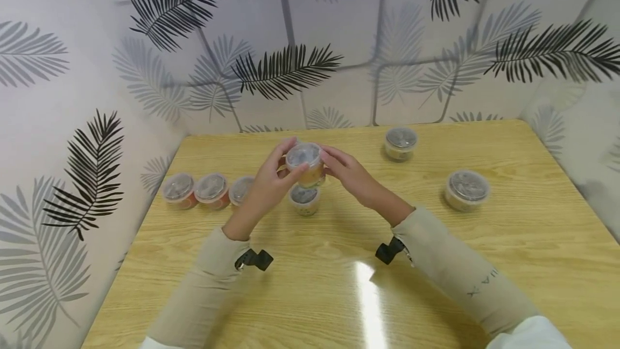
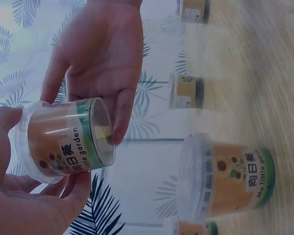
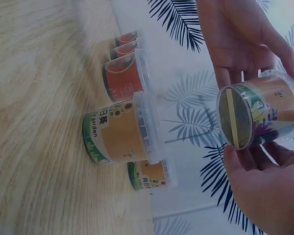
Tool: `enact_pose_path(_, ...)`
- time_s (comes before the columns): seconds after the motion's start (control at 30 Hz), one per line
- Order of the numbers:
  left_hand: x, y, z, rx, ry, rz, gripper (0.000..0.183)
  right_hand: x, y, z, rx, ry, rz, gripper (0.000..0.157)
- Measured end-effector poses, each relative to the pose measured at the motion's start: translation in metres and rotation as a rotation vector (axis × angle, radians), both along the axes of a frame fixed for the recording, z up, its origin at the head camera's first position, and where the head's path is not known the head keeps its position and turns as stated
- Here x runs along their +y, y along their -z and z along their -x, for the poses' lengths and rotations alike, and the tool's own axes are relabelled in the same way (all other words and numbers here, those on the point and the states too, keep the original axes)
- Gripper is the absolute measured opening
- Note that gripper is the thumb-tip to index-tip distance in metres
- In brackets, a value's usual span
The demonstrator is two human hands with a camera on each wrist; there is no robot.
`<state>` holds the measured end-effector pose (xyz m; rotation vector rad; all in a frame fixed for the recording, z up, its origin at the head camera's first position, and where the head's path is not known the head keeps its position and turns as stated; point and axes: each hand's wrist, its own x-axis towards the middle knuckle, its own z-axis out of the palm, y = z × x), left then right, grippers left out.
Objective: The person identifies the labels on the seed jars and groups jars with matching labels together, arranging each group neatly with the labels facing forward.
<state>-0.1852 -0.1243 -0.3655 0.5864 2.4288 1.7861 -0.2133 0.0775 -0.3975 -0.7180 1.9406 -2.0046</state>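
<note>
Plastic cup (image 1: 312, 169), grasped by left fingers (image 1: 293, 175) and right fingers (image 1: 332, 162), partly hides another cup (image 1: 305, 208).

Brightly lit in head view, glaring white on the table (image 1: 315, 284), softly shadowed; dimmer, bluish, hazy in both wrist views.

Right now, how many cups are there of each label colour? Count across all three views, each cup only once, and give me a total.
Red-labelled cups: 3
Orange-labelled cups: 3 (1 held, 2 standing)
Yellowish-tan-labelled cups: 2
Total: 8
</note>
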Motion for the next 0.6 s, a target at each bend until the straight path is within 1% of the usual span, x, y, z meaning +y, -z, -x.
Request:
enact_pose_path(0.1, 0.003, 0.013, 0.005, 0.01, 0.019, 0.017, 0.069, 0.0, 0.003, -0.004, 0.022, 0.006, -0.008, 0.049)
enact_pose_path(0.2, 0.008, 0.008, -0.002, 0.007, 0.024, 0.055, 0.069, 0.0, 0.007, -0.006, 0.06, 0.005, -0.026, 0.047)
enact_pose_path(0.33, 0.012, -0.007, -0.015, -0.026, 0.031, 0.072, 0.065, 0.0, 0.007, -0.011, 0.077, 0.005, -0.027, 0.044)
enact_pose_path(0.5, 0.012, -0.006, -0.016, -0.043, 0.035, 0.038, 0.065, 0.003, 0.005, -0.017, 0.049, 0.024, 0.005, 0.044)
enact_pose_path(0.6, 0.013, -0.004, -0.015, -0.056, 0.028, 0.006, 0.066, 0.006, 0.007, -0.017, 0.014, 0.058, 0.045, 0.044)
